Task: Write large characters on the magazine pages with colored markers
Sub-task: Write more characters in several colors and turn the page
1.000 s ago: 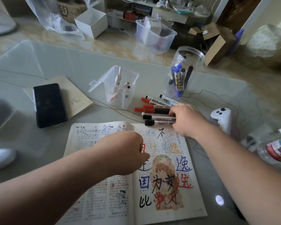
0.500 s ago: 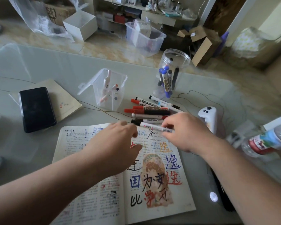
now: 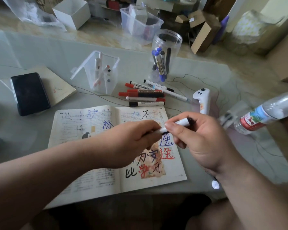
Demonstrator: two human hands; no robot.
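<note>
- Open printed magazine: flat on pale glass table, large coloured characters across both pages.
- Left hand: fingertips pinching dark end of white-barrelled black marker.
- Marker: above right page, between hands.
- Right hand: fingers curled round barrel.

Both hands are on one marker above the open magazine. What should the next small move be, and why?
Probably pull the hands apart to uncap it. The left hand pinches the dark end of the marker while the right hand grips its white barrel. Both are above the right page of the magazine, and no writing tip shows yet.
</note>
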